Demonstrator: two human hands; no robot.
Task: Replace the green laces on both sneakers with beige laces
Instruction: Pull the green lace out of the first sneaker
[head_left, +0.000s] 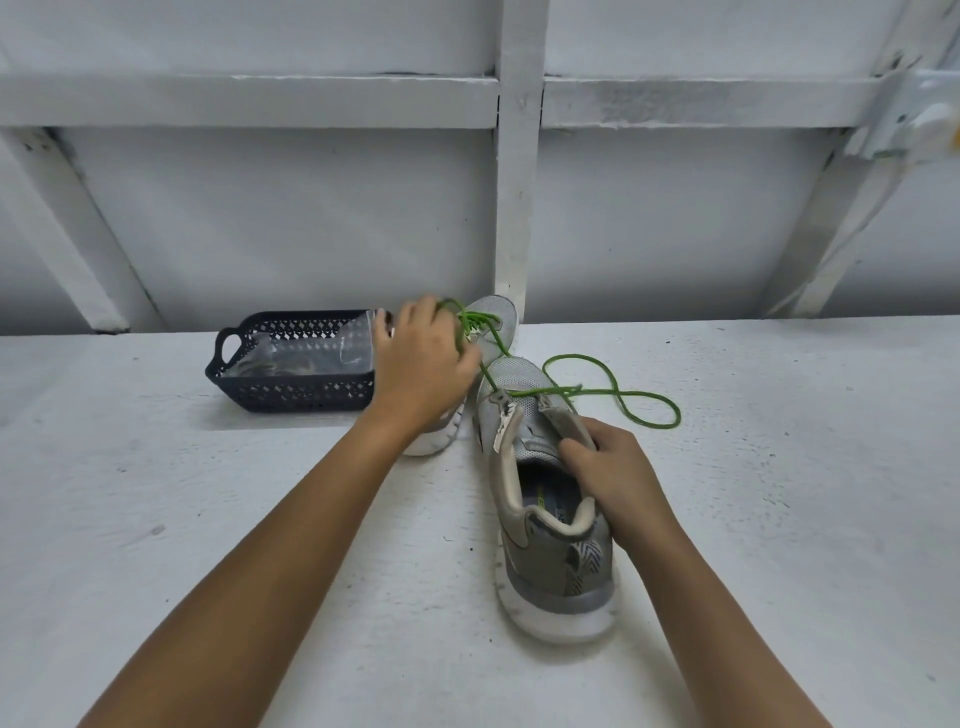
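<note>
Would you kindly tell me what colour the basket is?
The basket is dark navy; the head view shows it best.

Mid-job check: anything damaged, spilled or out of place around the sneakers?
Nothing spilled. On the near sneaker, one eyelet edge looks frayed and peeling, likely wear. Its green lace trails in loose loops on the table, normal while the left hand grips it and the right hand holds the shoe.

Two grey sneakers (550, 545) (498, 314), two green laces (597, 391) (475, 318), one dark basket (291, 397), one clear bag (311, 348), two hands (421, 364) (613, 467)
</note>
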